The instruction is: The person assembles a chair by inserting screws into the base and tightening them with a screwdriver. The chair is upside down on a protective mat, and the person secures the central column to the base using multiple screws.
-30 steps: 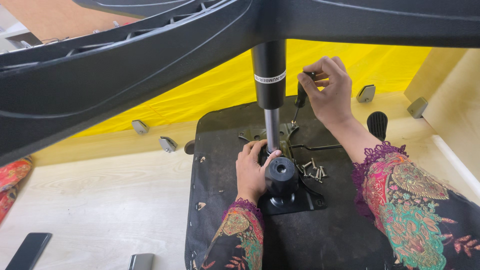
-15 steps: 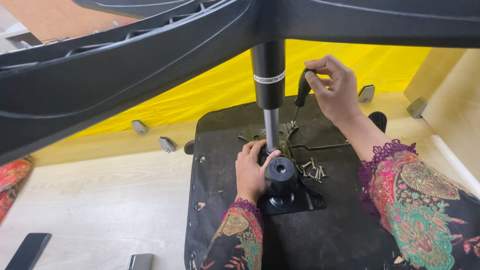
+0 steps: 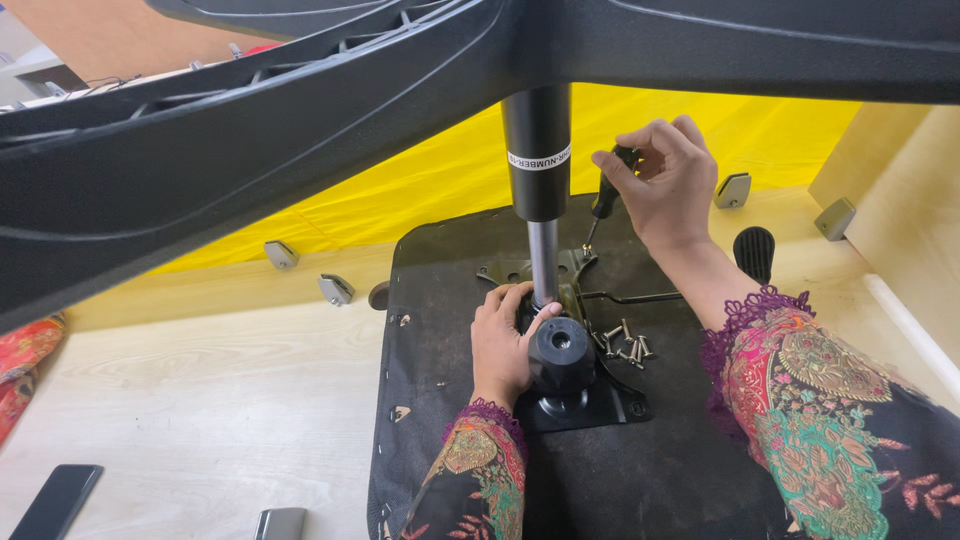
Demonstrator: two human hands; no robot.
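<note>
Right hand (image 3: 665, 180) upper right of centre, fingers closed round a black screwdriver (image 3: 603, 200), tip down on the metal plate (image 3: 570, 275) at frame centre. Left hand (image 3: 505, 340) lower centre, curled against the silver rod (image 3: 543, 262) just above the black knob (image 3: 560, 352), gripping there. Black cylinder (image 3: 537, 150) runs up into the chair base (image 3: 250, 140) across the top. Loose screws (image 3: 622, 342) right of the knob on the black seat underside (image 3: 440, 400). Phone (image 3: 55, 500) lower left on the pale counter (image 3: 200, 400)
</note>
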